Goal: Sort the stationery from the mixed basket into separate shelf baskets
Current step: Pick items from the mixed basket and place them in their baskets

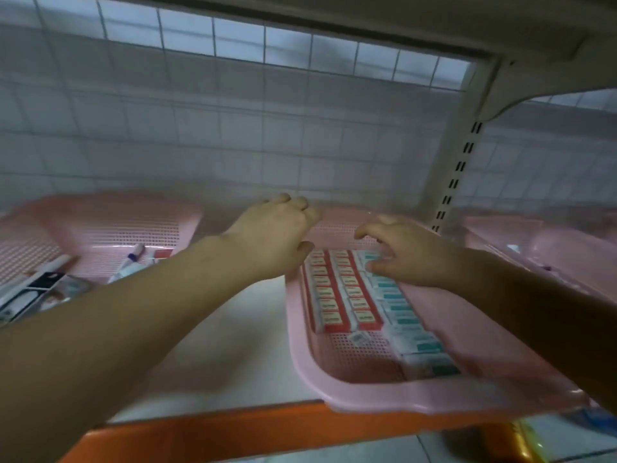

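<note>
Reaching into a shelf bay, both bare arms extended over the basket, a pink perforated tray that sat at centre right of the frame with its near rim overhanging the orange edge.

Left hand: placed at the far left corner of the basket, fingers curled, thumb lying just above the top of the red boxes. Whether it gripped the rim could not be told.

Right hand: held over the far end of the teal boxes, fingers bent and spread, thumb touching the top box of that row. Whether a box was pinched could not be told.

Contents: the red boxes stood in two tight rows along the left side of the basket; the teal boxes formed a row beside them on the right, running toward the near rim. One small white box lay loose on the basket floor, just below the red rows.

Surroundings: a left basket, also pink, occupied the left of the frame and held pens and other mixed items, blurred. A right basket showed at the right edge, beyond the slotted upright. A wire grid backed the shelf.
</note>
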A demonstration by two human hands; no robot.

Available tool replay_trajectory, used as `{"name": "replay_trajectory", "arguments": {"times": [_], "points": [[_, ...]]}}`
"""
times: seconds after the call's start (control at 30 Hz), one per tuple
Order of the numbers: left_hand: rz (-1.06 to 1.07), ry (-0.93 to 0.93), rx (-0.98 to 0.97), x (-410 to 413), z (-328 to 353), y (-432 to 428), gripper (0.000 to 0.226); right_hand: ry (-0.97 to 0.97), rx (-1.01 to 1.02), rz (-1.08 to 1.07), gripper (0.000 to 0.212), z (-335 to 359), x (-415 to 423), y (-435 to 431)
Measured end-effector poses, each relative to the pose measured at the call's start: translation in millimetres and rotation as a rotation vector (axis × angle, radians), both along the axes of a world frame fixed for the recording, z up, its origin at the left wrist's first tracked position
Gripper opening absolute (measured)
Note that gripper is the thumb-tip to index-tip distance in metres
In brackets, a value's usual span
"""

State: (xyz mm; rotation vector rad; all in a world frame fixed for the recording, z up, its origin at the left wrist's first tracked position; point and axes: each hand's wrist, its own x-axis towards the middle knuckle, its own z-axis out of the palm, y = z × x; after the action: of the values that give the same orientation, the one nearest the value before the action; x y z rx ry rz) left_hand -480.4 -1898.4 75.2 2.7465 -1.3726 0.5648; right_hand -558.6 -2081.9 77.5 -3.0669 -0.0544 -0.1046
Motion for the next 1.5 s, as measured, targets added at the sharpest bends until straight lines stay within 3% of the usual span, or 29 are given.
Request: {"name": "replay_trajectory", "arguments": {"times": [0.2,0.4,0.67,0.87,1.0,1.07,1.13,1.27,1.5], "points": [[0.177,-0.069,0.064,20,-3,98,0.044,-0.021,-0.047,0.163,0.047,8,49,63],[0.343,0.003,0.018,40,4,198,0.049,-0.12,0.021,0.383,0.04,9,97,136],[0.439,0.127,-0.097,49,-11,295,0.048,-0.027,-0.06,0.487,0.04,-3,140,232],[0.373,0.213,-0.124,63,-27,328,0.045,0.183,-0.163,0.301,0.03,-24,157,273],[0.303,0.238,-0.099,76,-36,330,0.044,0.298,-0.175,0.131,0.011,-45,165,280],[0.262,0.257,-0.092,83,-38,327,0.044,0.282,-0.133,0.08,0.017,-50,167,281],[0.217,0.269,-0.076,89,-37,322,0.042,0.254,-0.098,0.051,0.006,-52,168,280],[0.144,0.333,0.011,104,-29,297,0.036,0.086,0.009,-0.021,0.02,-45,163,275],[0.038,0.523,0.173,123,-40,232,0.029,-0.101,-0.083,-0.136,0.023,-37,138,270]]}}
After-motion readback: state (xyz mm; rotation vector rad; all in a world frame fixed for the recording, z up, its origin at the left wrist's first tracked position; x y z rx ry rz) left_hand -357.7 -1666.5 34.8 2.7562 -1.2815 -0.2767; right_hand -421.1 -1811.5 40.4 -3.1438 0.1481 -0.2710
